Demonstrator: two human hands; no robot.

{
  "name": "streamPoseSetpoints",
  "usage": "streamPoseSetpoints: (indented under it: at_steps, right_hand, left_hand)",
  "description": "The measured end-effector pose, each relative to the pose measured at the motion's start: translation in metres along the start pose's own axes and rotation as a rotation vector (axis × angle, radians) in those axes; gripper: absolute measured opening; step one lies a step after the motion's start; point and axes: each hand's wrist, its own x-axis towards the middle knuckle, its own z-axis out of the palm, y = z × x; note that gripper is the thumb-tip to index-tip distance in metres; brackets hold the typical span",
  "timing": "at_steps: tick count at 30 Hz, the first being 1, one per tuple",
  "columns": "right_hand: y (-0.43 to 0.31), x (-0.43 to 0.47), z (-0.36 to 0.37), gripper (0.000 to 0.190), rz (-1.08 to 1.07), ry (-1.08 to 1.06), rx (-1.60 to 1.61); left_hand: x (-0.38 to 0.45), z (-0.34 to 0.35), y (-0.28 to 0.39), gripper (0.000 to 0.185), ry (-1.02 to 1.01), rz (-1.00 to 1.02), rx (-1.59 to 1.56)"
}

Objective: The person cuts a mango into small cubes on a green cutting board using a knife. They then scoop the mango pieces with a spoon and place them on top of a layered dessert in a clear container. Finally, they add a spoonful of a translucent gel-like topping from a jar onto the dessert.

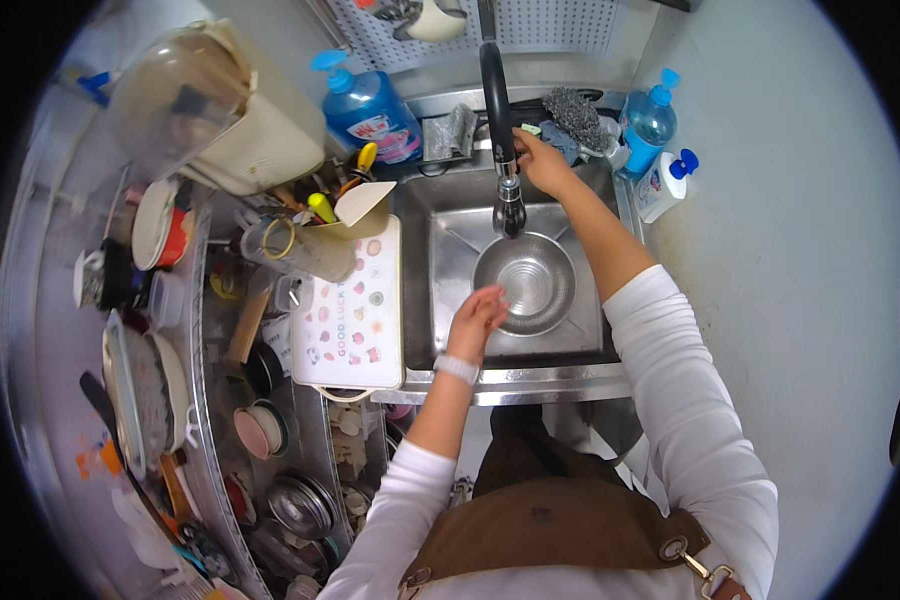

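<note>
A stainless steel sink (450, 330) lies before me. Inside it sits a round metal strainer bowl (562, 296) with a ridged centre. My left hand (480, 319) hovers at the bowl's near-left rim, fingers loosely apart and holding nothing. Above the bowl hangs the spray head of a black kitchen faucet (497, 97). Reaching past the sink's right side, my right hand (546, 163) is at the back, close beside the faucet's neck. Its fingertips are partly hidden behind the faucet, so whether they grip something cannot be seen.
Behind the sink lie a steel-wool scrubber (576, 118) and a silvery scouring pad (450, 133). Soap bottles (371, 112) flank it, with a white bottle (661, 187) at right. Left are a patterned tray (349, 330), a plastic pitcher (307, 247) and crowded shelves (217, 450).
</note>
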Motion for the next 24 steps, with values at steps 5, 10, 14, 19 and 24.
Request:
streamPoseSetpoints:
  at_steps: [5, 10, 14, 19, 24]
  right_hand:
    - [0.03, -0.04, -0.007, 0.054, 0.095, -0.094, 0.239]
    - [0.053, -0.151, 0.012, 0.049, 0.39, 0.145, 0.588]
    - [0.037, -0.202, 0.075, 0.047, 0.484, 0.103, 0.852]
    - [0.059, -0.152, 0.117, 0.058, 0.289, 0.07, 0.367]
    - [0.032, -0.152, 0.127, 0.058, 0.384, -0.155, 0.585]
  left_hand:
    - [0.097, 0.015, 0.007, 0.032, 0.029, -0.191, -0.422]
    - [0.161, 0.013, -0.008, 0.03, -0.028, -0.259, -0.601]
    - [0.164, 0.023, -0.015, 0.031, -0.03, -0.253, -0.587]
    - [0.094, 0.054, -0.028, 0.037, -0.114, -0.152, -0.515]
    - [0.111, 0.031, 0.009, 0.032, -0.578, -0.243, -0.631]
